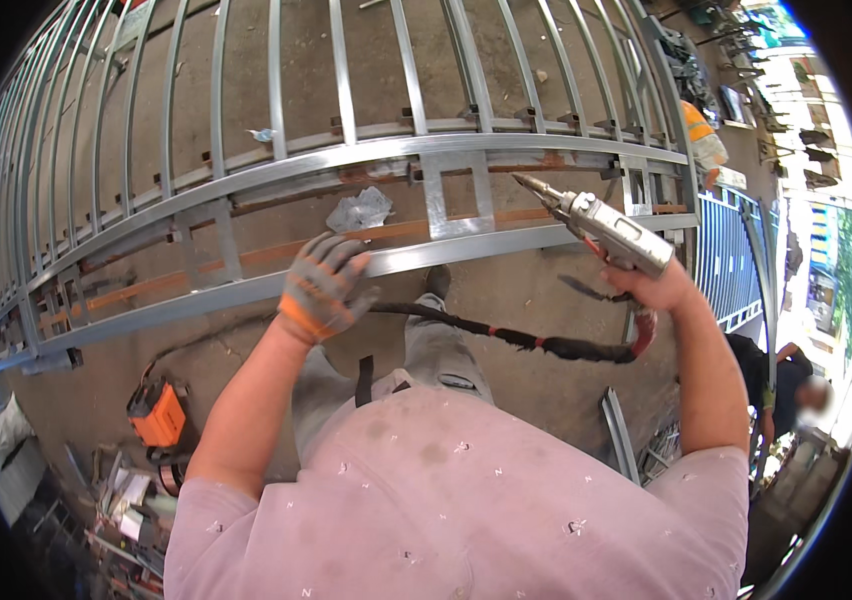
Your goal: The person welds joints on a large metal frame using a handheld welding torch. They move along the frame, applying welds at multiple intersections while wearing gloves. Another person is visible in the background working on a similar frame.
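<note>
My right hand, bare, is wrapped round the handle of a welding gun. The gun has a boxy silver body and a pointed nozzle aimed to the far left, above the frame's near side. Its dark, wrapped cable runs from the grip leftward across my legs. My left hand wears a grey glove with an orange cuff. Its fingers are apart, by the near rail of a silver metal railing frame; whether they touch it I cannot tell. Cut-out metal plates join the frame's two long near rails.
Upright bars of the frame stretch away at the far side. An orange machine stands on the floor at the left, near piled scrap. At the right are a loose metal channel, a blue-lit railing and another person.
</note>
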Motion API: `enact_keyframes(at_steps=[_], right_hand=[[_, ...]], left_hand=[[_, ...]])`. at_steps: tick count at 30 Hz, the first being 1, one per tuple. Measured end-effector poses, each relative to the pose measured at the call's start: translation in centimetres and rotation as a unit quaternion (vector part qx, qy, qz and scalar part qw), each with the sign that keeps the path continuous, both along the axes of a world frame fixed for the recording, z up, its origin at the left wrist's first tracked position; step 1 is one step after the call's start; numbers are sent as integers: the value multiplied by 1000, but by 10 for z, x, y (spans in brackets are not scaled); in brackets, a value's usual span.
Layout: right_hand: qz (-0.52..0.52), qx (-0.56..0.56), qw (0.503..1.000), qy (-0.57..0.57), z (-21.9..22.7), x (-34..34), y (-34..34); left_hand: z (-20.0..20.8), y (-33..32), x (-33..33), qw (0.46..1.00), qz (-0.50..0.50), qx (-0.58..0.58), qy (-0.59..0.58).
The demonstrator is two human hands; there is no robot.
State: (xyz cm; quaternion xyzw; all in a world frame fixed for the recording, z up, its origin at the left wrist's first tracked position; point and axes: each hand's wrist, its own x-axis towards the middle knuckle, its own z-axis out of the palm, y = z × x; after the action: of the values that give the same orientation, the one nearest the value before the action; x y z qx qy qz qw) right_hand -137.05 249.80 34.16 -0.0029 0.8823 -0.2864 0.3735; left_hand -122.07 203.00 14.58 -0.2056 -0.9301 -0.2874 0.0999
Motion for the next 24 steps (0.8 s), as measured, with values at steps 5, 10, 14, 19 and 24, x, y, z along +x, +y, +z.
enact_keyframes(at_steps=[5,10,14,19,24], right_hand=[[185,-43,981,-31,3,-108,22],[216,-29,954,-205,-7,-188,-2],[361,-1,903,-233,-44,-210,-30],[397,-32,872,-284,-107,-218,-29],[386,-11,852,-354,-118,-232,-46]], left_hand=[[-19,76,-54,996,2,-82,-45],[-24,90,-77,980,-14,-176,-91],[-17,95,-80,986,-1,-123,-113],[-14,98,-81,981,10,-126,-144],[-6,99,-85,970,10,-158,-184]])
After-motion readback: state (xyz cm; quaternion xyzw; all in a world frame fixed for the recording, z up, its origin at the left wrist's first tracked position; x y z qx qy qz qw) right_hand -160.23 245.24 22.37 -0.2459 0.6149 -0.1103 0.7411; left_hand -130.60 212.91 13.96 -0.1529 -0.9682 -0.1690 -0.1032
